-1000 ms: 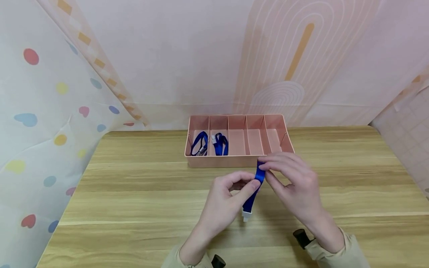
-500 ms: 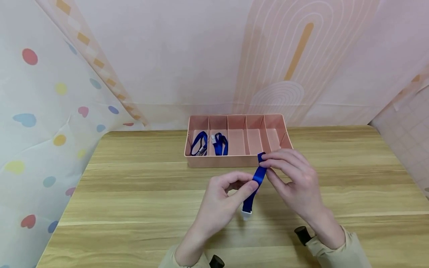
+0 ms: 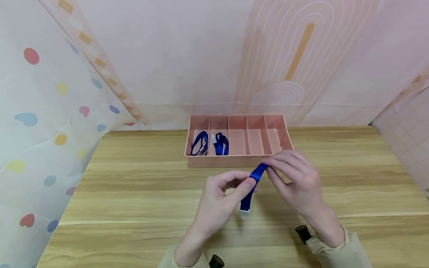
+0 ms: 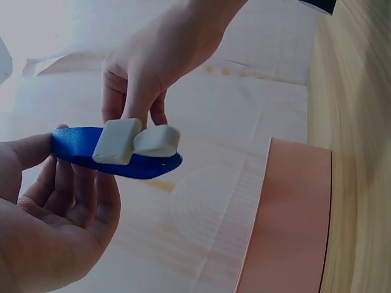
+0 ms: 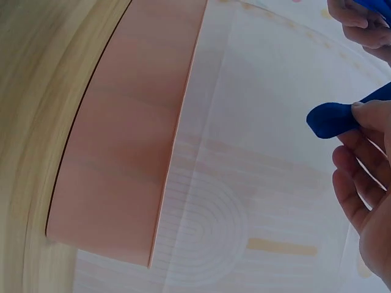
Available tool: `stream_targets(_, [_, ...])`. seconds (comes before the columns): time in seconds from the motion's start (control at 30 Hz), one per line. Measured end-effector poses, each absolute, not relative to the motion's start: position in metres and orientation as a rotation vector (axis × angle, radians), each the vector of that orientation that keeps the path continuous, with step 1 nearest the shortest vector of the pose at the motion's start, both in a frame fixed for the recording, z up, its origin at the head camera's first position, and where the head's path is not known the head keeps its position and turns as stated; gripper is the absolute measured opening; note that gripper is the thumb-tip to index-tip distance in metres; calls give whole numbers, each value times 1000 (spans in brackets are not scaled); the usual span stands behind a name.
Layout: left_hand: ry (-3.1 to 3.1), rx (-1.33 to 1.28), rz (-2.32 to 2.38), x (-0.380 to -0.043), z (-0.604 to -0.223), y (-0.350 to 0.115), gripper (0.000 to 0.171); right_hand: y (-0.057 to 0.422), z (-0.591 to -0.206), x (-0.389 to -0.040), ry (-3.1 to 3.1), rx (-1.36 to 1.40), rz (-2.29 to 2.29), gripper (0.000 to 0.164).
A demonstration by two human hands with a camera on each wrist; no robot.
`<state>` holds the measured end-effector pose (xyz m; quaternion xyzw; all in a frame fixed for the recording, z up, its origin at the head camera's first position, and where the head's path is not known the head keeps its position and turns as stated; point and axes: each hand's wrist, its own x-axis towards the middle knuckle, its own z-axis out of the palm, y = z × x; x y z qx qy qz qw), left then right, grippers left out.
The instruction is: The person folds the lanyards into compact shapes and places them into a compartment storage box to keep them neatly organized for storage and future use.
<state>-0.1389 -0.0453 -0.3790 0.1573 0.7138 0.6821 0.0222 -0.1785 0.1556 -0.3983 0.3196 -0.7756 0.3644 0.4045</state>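
Observation:
A folded blue lanyard (image 3: pixel 259 172) stretches between both hands in front of a pink box (image 3: pixel 221 161). Its middle is pinched between the thumb and fingers of my left hand (image 3: pixel 219 201). My right hand (image 3: pixel 299 182) pinches the upper end, with the thumb on the ribbon (image 5: pixel 330 119) in the right wrist view. From the lower end hangs a pale plastic fitting (image 3: pixel 245 213); close up in the left wrist view, a white block (image 4: pixel 116 141) sits beside a rounded loop piece (image 4: pixel 157 140).
The box is divided into several compartments and stands at the table's back edge by the wall cloth. One blue lanyard (image 3: pixel 203 134) lies in its leftmost compartment, another blue lanyard (image 3: pixel 219 144) in the second. Wooden tabletop (image 3: pixel 134 208) spreads around the hands.
My right fingers have shifted along the lanyard's upper end, which now leans further right. The left hand has moved slightly left, keeping its pinch. The box and its contents look the same.

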Motion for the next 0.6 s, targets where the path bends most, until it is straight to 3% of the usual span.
stream_targets(0.6, [2147, 627, 2190, -138, -378, -47, 15, 152, -400, -178, -1970, 781, 1004, 38])
